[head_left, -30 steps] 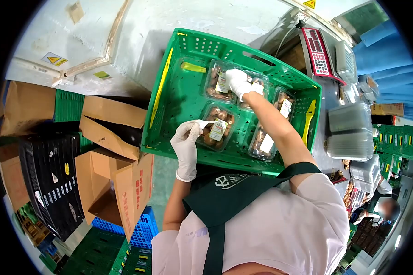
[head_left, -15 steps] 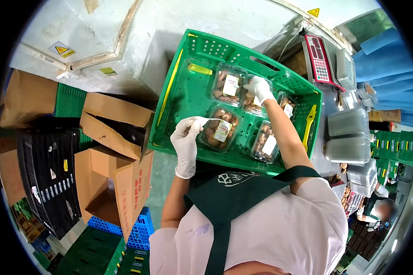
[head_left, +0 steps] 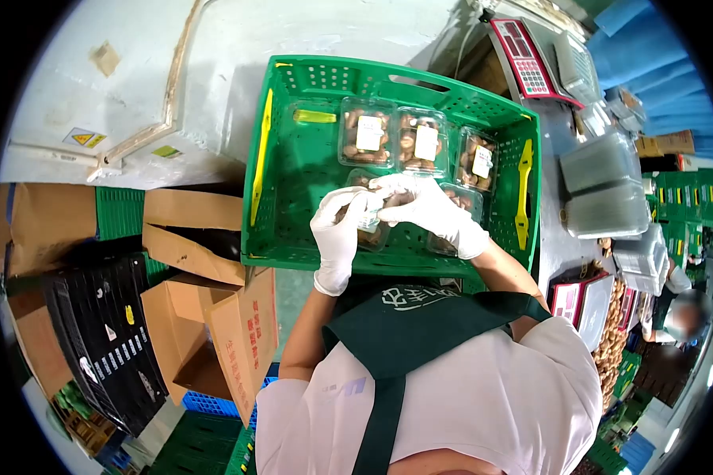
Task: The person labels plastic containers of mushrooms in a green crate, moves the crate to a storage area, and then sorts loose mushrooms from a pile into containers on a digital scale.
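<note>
Both of my hands wear white gloves and meet above the front of a green crate [head_left: 293, 249]. Between their fingertips is a small whitish strip, too small to make out fully. My left hand [head_left: 339, 233] is pinched at its left side, and my right hand [head_left: 432, 210] is pinched beside it. Below them lies a clear box of mushrooms [head_left: 366, 240], partly covered by the hands. Behind stand a labelled mushroom box [head_left: 367, 134], another labelled box [head_left: 423, 142] and a third [head_left: 478, 161] at the right. One more box [head_left: 451, 241] is partly hidden by my right hand.
Left of the crate are open cardboard boxes [head_left: 245, 340] and stacked black crates [head_left: 107, 340]. At the right, a metal table [head_left: 558, 146] holds a red scale [head_left: 523, 63] and stacked clear trays [head_left: 602, 190]. A co-worker [head_left: 673, 293] is at the far right.
My right hand has come back from the rear middle box to meet my left hand over the front left box. The view has shifted, and that rear box's label now shows uncovered.
</note>
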The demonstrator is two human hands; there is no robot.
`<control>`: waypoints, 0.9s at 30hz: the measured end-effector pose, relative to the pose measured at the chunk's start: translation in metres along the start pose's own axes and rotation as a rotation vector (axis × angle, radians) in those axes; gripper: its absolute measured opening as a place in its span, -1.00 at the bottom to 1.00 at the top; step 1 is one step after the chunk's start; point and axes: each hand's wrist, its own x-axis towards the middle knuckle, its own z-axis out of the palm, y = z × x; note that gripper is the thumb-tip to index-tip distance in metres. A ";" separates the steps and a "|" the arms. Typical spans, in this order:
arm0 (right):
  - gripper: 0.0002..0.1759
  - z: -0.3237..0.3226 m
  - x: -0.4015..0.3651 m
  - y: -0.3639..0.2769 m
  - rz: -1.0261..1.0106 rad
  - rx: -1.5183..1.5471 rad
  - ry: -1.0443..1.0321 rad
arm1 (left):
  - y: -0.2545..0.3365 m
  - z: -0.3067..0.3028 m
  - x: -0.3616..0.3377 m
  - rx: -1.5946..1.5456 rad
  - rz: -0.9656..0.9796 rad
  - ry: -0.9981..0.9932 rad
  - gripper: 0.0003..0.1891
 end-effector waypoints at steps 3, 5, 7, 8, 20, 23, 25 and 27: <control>-0.54 -0.007 -0.016 0.005 0.065 0.046 0.090 | 0.003 0.013 -0.007 -0.045 -0.075 -0.031 -0.94; -0.61 -0.011 -0.028 0.002 0.058 -0.022 0.142 | 0.001 0.021 -0.013 -0.074 -0.122 -0.042 -0.94; -0.66 -0.014 -0.040 0.004 0.047 -0.027 0.189 | -0.006 0.025 -0.019 -0.025 -0.064 -0.155 -0.84; -0.68 -0.018 -0.045 0.011 0.027 -0.039 0.205 | -0.009 0.028 -0.021 -0.023 -0.064 -0.169 -0.84; -0.69 -0.035 -0.103 0.022 -0.123 -0.150 0.355 | -0.003 0.066 -0.056 0.174 0.041 -0.429 -0.75; -0.70 -0.032 -0.111 0.019 -0.108 -0.282 0.433 | 0.004 0.068 -0.057 0.193 -0.116 -0.444 -0.80; -0.71 -0.034 -0.116 0.017 -0.090 -0.453 0.441 | 0.001 0.068 -0.058 0.230 -0.084 -0.446 -0.85; -0.75 -0.037 -0.115 0.023 -0.151 -0.447 0.439 | -0.001 0.067 -0.059 0.265 -0.056 -0.446 -0.88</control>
